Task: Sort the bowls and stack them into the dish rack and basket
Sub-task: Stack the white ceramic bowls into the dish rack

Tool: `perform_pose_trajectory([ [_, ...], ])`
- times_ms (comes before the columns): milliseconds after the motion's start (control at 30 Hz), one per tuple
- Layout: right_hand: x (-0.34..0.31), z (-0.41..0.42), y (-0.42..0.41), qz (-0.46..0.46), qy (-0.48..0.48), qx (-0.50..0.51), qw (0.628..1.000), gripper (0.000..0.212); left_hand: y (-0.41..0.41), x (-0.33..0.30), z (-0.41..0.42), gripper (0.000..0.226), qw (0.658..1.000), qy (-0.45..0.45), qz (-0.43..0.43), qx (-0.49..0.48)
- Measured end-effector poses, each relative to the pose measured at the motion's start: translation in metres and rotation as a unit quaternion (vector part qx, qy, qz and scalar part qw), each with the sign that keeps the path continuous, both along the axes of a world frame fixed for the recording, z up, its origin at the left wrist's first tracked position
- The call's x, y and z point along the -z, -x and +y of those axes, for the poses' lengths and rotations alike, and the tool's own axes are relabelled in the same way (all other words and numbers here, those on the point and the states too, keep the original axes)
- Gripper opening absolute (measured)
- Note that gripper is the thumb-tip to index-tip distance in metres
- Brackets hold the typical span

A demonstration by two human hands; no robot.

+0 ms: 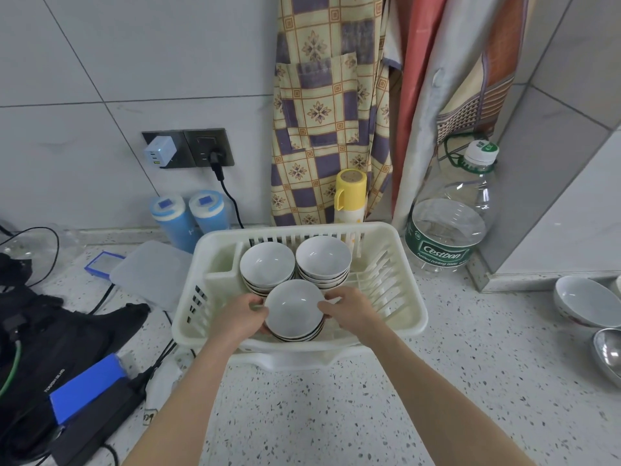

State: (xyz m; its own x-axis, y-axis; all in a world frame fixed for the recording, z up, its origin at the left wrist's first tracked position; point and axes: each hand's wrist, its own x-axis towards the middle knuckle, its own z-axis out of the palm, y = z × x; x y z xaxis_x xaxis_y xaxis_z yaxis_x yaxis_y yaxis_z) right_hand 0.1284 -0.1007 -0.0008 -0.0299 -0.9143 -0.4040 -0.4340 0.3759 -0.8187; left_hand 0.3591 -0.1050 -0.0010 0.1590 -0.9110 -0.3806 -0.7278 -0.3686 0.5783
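Observation:
A cream plastic dish rack (408,299) sits on the speckled counter. Inside it are two stacks of white bowls, one at the back left (267,265) and one at the back right (323,255). A third stack of white bowls (293,309) is at the front of the rack. My left hand (240,316) grips this stack's left side and my right hand (349,309) grips its right side, fingers curled round the rims.
More white bowls (583,299) and a metal bowl (608,353) lie at the far right. A large water bottle (450,223) stands behind the rack's right corner, a yellow flask (351,195) behind it. Blue canisters (186,216), a plastic lid (151,272), black gear and cables crowd the left.

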Motion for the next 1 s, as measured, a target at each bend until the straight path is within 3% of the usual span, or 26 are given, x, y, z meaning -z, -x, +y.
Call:
perform_pose_trajectory([
  [133,-0.003,0.0,-0.001,0.06,-0.043,0.017,0.997,0.047,0.003,-0.001,-0.002,0.035,0.999,-0.031,-0.03,0.005],
  [267,-0.006,-0.003,-0.002,0.025,-0.127,-0.046,0.99,0.054,0.006,-0.003,-0.004,0.041,0.997,-0.071,-0.007,0.009],
  [433,-0.007,-0.005,-0.001,0.026,-0.148,-0.081,0.985,0.05,0.007,-0.002,-0.002,0.021,0.997,-0.07,-0.034,0.019],
  [533,-0.008,-0.005,-0.002,0.027,-0.151,-0.101,0.983,0.032,0.007,-0.003,-0.001,0.016,0.998,-0.065,-0.024,0.01],
  [733,-0.008,-0.006,-0.003,0.036,-0.158,-0.11,0.981,0.06,0.008,-0.006,0.001,0.018,0.998,-0.056,0.014,-0.018],
  [867,-0.013,-0.001,-0.004,0.04,-0.121,-0.07,0.989,0.059,0.011,-0.01,0.009,0.024,0.999,-0.004,-0.039,-0.035],
  [933,-0.016,0.004,-0.002,0.066,-0.047,-0.008,0.997,0.048,0.014,-0.013,0.014,0.02,0.997,0.042,-0.038,-0.059],
  [1000,-0.021,0.011,0.004,0.036,0.036,0.04,0.998,0.032,0.016,-0.018,0.021,0.018,0.991,0.104,-0.011,-0.089],
])
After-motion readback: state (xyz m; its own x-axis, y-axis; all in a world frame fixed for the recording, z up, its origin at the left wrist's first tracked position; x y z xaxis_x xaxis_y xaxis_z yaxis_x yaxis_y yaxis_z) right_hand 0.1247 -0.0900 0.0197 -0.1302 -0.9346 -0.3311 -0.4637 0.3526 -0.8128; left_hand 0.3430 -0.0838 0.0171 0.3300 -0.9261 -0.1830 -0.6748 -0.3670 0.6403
